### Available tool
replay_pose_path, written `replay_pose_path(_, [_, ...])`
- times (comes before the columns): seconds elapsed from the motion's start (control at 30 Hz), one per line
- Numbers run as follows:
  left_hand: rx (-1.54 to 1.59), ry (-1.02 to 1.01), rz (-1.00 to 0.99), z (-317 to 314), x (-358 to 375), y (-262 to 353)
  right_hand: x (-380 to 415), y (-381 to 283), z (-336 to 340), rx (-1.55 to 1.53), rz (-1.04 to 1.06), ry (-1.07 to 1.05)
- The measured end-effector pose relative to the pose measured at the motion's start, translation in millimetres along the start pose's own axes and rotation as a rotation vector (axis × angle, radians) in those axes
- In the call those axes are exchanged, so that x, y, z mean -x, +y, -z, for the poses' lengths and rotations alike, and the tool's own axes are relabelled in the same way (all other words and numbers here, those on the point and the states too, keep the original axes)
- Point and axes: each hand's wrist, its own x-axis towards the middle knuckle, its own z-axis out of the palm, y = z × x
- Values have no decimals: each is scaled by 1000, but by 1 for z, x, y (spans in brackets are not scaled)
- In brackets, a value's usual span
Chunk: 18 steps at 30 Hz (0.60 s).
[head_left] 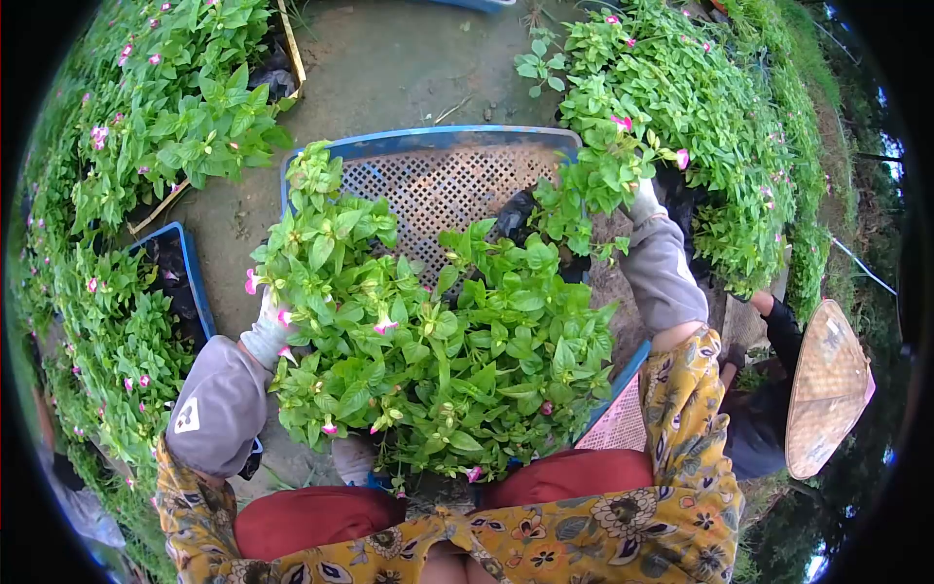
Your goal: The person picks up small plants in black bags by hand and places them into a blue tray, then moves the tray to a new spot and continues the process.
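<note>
A blue-rimmed perforated crate (438, 185) lies in front of me, its near half covered by leafy potted plants (457, 350) with pink flowers. My left hand (268, 336), in a pale glove, is at the left side of these plants; leaves cover its fingers. On the right, my gloved right hand (644, 202) reaches to a plant (608, 175) near the crate's far right corner, its fingers mostly behind leaves. A black pot bag (516, 214) stands inside the crate.
Flowering plants spread at the left (185, 107) and right (700, 107). A blue crate (199, 282) with black bags stands at left. At right, a person in a conical hat (827, 389) reaches toward plants. A pink crate (621, 419) lies beside my knee.
</note>
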Motion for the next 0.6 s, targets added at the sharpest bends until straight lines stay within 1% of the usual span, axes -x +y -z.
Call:
replay_pose_path(0.03, [469,23,107,1,1,-3,-1,7,-16,-299,-133,93])
replay_pose_path(0.07, [542,71,139,-7,2,5,-3,10,-26,391,170,169])
replay_pose_path(0.1, [429,55,86,-11,4,12,-8,8,-29,749,300,168])
replay_pose_path(0.13, [320,41,30,-13,7,15,-14,11,-30,1102,440,221])
replay_pose_path(0.17, [210,28,-27,-15,9,18,-19,16,-25,1219,439,156])
replay_pose_path(0.2, [63,95,-89,-14,10,19,-25,19,-22,1332,446,88])
replay_pose_path(0.23, [-86,163,-150,-10,11,21,-17,-13,-38,1329,202,62])
replay_pose_path(0.27, [-235,231,-210,-5,11,24,-16,-18,-38,1245,272,124])
replay_pose_path(0.3, [-370,282,-191,-24,13,56,-15,-22,-38,1159,339,185])
replay_pose_path(0.33, [-507,332,-167,-42,15,88,-13,-34,-40,1168,229,244])
replay_pose_path(0.37, [-640,381,-136,-61,16,120,-9,-44,-38,1046,262,365])
replay_pose_path(0.4, [-482,383,-195,-80,20,145,0,-74,-42,1014,182,377])
replay_pose_path(0.43, [-341,403,-198,-92,20,171,6,-89,-41,921,205,410])
replay_pose_path(0.47, [-526,431,-337,-96,19,189,2,-88,-27,691,62,296])
replay_pose_path(0.5, [-470,359,-360,-116,19,210,9,-108,-36,641,-21,214])
replay_pose_path(0.53, [-505,257,-419,-138,16,226,14,-125,-44,632,-33,193])
replay_pose_path(0.57, [-549,112,-417,-152,10,235,17,-141,-52,625,-43,174])
replay_pose_path(0.6, [-890,-31,-530,-164,3,241,21,-161,-64,654,27,158])
